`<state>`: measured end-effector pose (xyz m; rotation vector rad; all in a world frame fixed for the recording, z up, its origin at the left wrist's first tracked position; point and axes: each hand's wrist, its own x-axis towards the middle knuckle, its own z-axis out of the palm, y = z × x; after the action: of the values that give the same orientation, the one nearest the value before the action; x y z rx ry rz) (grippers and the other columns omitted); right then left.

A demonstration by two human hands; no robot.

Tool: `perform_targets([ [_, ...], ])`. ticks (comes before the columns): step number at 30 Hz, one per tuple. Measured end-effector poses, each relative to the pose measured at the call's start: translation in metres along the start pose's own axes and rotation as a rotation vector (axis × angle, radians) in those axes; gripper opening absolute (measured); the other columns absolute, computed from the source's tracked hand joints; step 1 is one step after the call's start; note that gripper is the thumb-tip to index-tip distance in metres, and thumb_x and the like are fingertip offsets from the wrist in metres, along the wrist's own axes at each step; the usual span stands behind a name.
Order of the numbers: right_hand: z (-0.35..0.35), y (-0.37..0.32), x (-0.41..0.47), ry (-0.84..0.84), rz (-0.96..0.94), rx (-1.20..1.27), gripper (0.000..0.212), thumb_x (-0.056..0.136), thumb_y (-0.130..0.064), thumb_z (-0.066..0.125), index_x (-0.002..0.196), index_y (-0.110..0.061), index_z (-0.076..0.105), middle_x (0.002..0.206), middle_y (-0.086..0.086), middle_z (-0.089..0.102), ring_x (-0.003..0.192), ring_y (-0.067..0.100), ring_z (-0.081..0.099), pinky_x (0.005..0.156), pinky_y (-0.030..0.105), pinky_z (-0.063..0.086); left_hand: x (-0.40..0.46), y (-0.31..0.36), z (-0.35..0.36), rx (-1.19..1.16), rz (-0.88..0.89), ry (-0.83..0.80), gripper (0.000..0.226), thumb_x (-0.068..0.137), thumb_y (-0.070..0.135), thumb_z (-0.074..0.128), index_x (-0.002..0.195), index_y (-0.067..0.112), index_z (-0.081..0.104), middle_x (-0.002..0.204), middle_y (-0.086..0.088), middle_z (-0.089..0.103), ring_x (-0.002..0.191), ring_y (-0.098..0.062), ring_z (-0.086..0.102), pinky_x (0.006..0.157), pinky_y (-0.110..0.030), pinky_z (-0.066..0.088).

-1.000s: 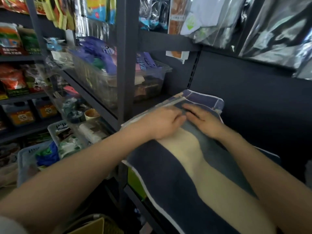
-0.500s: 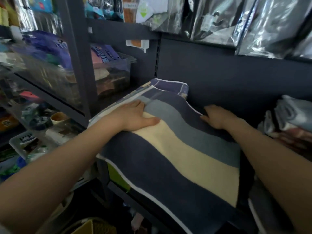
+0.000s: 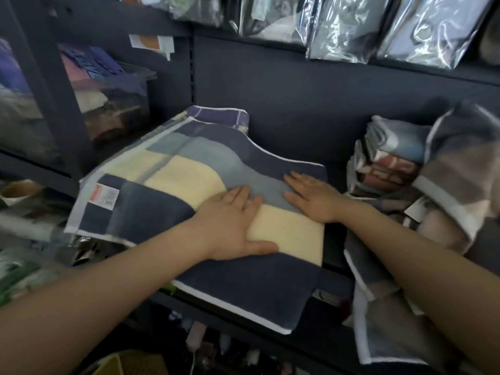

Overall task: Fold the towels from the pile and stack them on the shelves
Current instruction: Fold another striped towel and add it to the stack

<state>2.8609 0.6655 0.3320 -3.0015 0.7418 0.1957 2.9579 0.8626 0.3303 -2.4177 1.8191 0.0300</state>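
Folded striped towel [image 3: 189, 169], navy, grey-blue and cream bands with white edging, lies flat on the dark shelf [image 3: 335, 282], topmost of a low stack toward the shelf's left end; its near edge overhangs the shelf's front edge. A red-and-white label [image 3: 107, 196] sits at the towel's near-left corner. A navy checked towel [image 3: 219, 116] shows from under it at the back, close to the rear panel. Left hand [image 3: 232, 226] lies palm-down on the cream band, fingers straight and together, thumb spread along the fold; holds nothing. Right hand [image 3: 313, 197] lies palm-down just beside it on the grey-blue band, fingers straight and slightly spread; holds nothing. The two hands are near each other, not touching. At the shelf's right end: a loose pile of grey and white towels [image 3: 446, 201], some draped over the front edge. Clear bin [image 3: 113, 98] with fabric beyond the left upright. Plastic-wrapped packs [image 3: 378, 25] hang above.
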Motion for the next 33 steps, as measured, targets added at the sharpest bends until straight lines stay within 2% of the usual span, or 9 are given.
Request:
perform_targets([
  [5,-0.01,0.015,0.002,0.137,0.285,0.148,0.056,0.098,-0.037,0.037,0.137,0.003,0.031,0.144,0.025,0.031,0.13,0.037,0.034,0.103,0.035,0.03,-0.002,0.008,-0.01,-0.126,-0.037,-0.048,0.08,0.08,0.075,0.02,0.146,0.037,-0.005,0.156,-0.009,-0.008,0.144,-0.022,-0.005,0.116,-0.035,0.002],
  [8,-0.018,0.014,0.003,0.295,0.377,0.548,0.051,0.092,-0.023,0.054,0.131,0.004,0.037,0.132,0.021,0.046,0.116,0.033,0.048,0.084,0.03,0.041,0.002,0.008,-0.017,-0.283,-0.034,0.06,0.057,0.092,0.058,0.02,0.143,0.033,0.028,0.157,-0.004,0.009,0.143,-0.02,0.008,0.116,-0.034,0.011],
  [11,-0.031,0.014,0.005,0.32,0.497,1.117,0.029,0.091,-0.018,0.055,0.114,-0.003,0.048,0.105,0.013,0.055,0.083,0.022,0.052,0.057,0.025,0.039,0.005,0.016,-0.023,-0.355,0.071,0.184,0.045,0.097,0.042,0.033,0.131,0.02,0.051,0.149,-0.001,0.031,0.136,-0.015,0.029,0.108,-0.028,0.025],
  [14,-0.041,0.01,0.008,0.171,0.584,1.301,0.015,0.091,-0.019,0.055,0.078,-0.013,0.05,0.075,0.003,0.053,0.063,0.014,0.045,0.057,0.025,0.034,0.015,0.025,-0.03,-0.384,0.097,0.21,0.048,0.095,0.042,0.039,0.135,0.016,0.043,0.142,0.0,0.041,0.129,-0.015,0.038,0.104,-0.031,0.032],
  [18,-0.049,0.005,0.015,0.12,0.487,1.414,0.013,0.087,-0.017,0.061,0.078,-0.015,0.052,0.075,0.003,0.055,0.067,0.014,0.052,0.062,0.024,0.042,0.039,0.032,-0.039,-0.583,0.027,0.21,0.066,0.092,0.048,0.043,0.146,0.017,0.022,0.15,-0.001,0.029,0.135,-0.014,0.031,0.105,-0.024,0.026],
  [23,-0.074,-0.007,0.013,0.167,0.184,1.335,0.005,0.087,-0.013,0.061,0.088,-0.011,0.057,0.071,0.004,0.057,0.061,0.013,0.055,0.053,0.022,0.045,0.068,0.041,-0.054,-0.951,-0.053,0.296,0.066,0.083,0.041,0.062,0.139,0.02,0.034,0.127,0.005,0.054,0.115,-0.007,0.052,0.096,-0.02,0.041],
  [26,-0.082,-0.01,0.014,0.083,0.036,1.237,0.005,0.092,-0.016,0.054,0.092,-0.012,0.057,0.069,0.003,0.055,0.057,0.011,0.052,0.05,0.019,0.046,0.077,0.041,-0.058,-1.117,-0.039,0.378,0.032,0.079,0.014,0.07,0.1,0.028,0.051,0.091,0.014,0.057,0.079,0.011,0.056,0.068,-0.002,0.042],
  [29,-0.082,-0.006,0.019,0.003,-0.091,1.111,0.024,0.095,-0.008,0.046,0.116,-0.01,0.056,0.087,0.005,0.06,0.073,0.012,0.058,0.065,0.02,0.049,0.081,0.033,-0.05,-1.217,-0.178,0.399,0.031,0.08,0.002,0.063,0.084,0.03,0.05,0.083,0.006,0.057,0.079,-0.003,0.056,0.067,-0.013,0.044],
  [33,-0.084,0.007,0.04,0.213,-0.48,0.353,0.058,0.082,0.011,0.051,0.133,-0.017,0.049,0.139,0.011,0.039,0.124,0.02,0.041,0.093,0.005,0.028,0.082,0.022,-0.044,-1.265,-0.314,0.307,0.027,0.085,-0.003,0.048,0.106,0.014,0.055,0.102,-0.009,0.062,0.097,-0.022,0.058,0.082,-0.034,0.047],
])
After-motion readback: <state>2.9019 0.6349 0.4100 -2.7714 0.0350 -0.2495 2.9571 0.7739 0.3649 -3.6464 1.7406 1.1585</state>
